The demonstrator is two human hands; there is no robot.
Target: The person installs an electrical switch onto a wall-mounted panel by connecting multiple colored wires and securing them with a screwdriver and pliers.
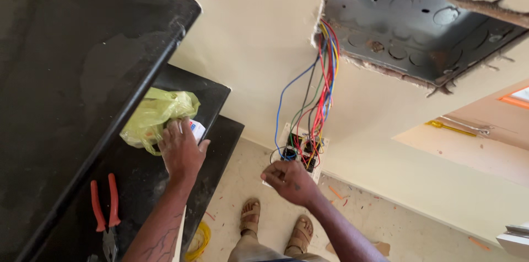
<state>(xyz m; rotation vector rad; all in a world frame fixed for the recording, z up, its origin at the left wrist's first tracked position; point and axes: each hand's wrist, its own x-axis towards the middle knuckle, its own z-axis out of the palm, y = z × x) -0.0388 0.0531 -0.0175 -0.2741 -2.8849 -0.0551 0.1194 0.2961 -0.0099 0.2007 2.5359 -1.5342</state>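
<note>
Red-handled pliers (106, 212) lie on the black shelf (66, 74). A yellow wire coil (199, 239) sits on the floor beside the sandals (275, 224).

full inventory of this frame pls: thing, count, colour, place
metal wall box: 1, grey, recessed in the cream wall, upper right
wires: a bundle, red, blue, green, yellow, black, hanging from the box to the switch plate
switch plate: 1, white with black modules, dangling on the wires
plastic bag: 1, yellow-green, on the lower black shelf
small box: 1, white, by the bag
pliers: 1, red handles, lower shelf, left
black shelves: stepped slabs, left
yellow wire coil: 1, on the floor
sandals: 2, brown, on the feet
left hand: on the small box
right hand: just below the switch plate
</note>
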